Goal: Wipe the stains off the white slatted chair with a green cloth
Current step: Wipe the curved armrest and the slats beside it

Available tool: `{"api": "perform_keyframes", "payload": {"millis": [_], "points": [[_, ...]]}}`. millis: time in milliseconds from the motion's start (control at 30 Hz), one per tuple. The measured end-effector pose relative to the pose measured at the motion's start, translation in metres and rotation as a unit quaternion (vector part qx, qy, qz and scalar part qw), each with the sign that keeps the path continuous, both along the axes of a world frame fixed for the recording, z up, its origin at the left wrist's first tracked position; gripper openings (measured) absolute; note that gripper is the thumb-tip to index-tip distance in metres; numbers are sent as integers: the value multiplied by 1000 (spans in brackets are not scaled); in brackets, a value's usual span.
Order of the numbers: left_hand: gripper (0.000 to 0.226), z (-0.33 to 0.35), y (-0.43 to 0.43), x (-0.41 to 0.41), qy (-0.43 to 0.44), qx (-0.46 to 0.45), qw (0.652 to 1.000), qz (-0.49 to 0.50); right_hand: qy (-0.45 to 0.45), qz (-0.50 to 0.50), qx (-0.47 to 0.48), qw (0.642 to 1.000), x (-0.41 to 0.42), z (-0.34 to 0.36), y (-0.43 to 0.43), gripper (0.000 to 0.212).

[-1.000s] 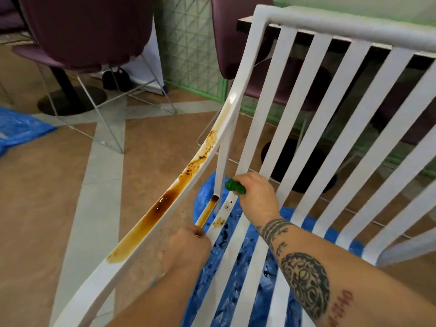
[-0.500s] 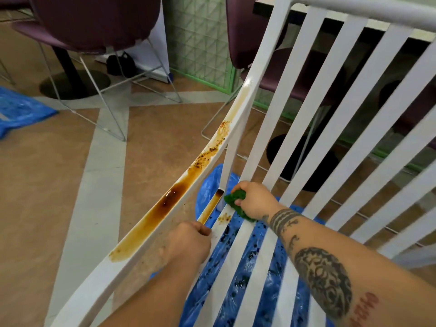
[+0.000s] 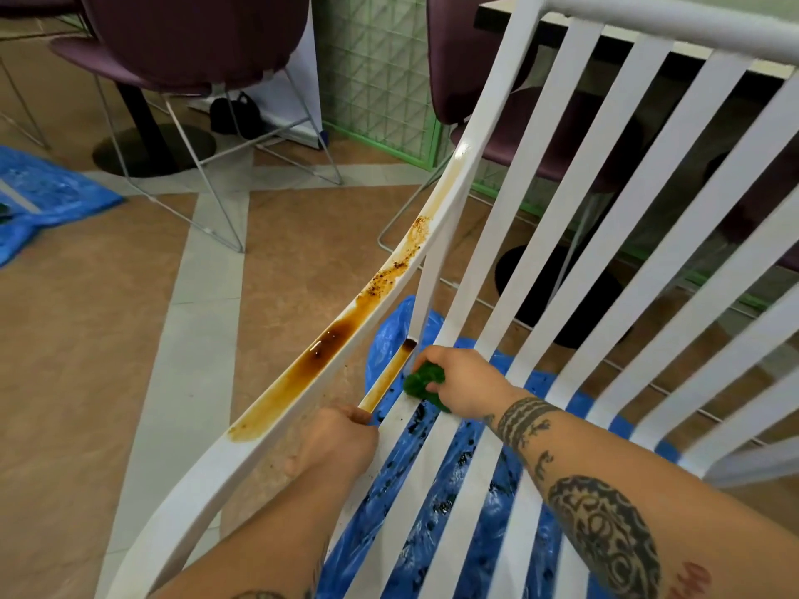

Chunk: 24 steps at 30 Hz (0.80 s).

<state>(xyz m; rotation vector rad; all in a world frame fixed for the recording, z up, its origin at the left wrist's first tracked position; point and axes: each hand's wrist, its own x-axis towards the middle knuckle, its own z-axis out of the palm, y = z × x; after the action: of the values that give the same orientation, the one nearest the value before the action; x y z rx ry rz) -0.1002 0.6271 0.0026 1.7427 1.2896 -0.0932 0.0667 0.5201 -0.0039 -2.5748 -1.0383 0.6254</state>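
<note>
Right hand [image 3: 465,384], clutching green cloth [image 3: 426,379], slid down the chair [image 3: 207,499] (left hand [image 3: 335,445] still grips it).

We can see only a bunched lump of the green cloth [image 3: 426,381]; the rest sits under the right grip [image 3: 465,382]. The left grip [image 3: 335,443] holds the white slatted chair [image 3: 691,32] at its left side, fingertips tucked underneath. The chair runs off the top, right and bottom edges, and its rightmost slats are smeared. Beneath the chair, the crumpled blue plastic sheet [image 3: 385,343] shows only through gaps. Behind the chair, a purple shell seat [image 3: 458,58] is cut off at the top, and small dark shapes [image 3: 233,114] stay unreadable.
</note>
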Motion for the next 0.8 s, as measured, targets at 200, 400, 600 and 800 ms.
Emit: {"api": "perform_keyframes", "payload": {"millis": [200,400,600,800], "points": [[24,-2,9,-6,-10,8,1000,26,-78,-123,79,986,7,7,0,36],[12,-10,5,-15,-18,-25,999,23,-123,-64,2,990,-6,-3,5,48],[13,-5,7,-8,8,-41,999,13,11,12,-7,1000,-21,0,-1,40],[23,-4,10,-18,-23,-56,998,29,6,-109,107,988,-26,3,3,36]]}}
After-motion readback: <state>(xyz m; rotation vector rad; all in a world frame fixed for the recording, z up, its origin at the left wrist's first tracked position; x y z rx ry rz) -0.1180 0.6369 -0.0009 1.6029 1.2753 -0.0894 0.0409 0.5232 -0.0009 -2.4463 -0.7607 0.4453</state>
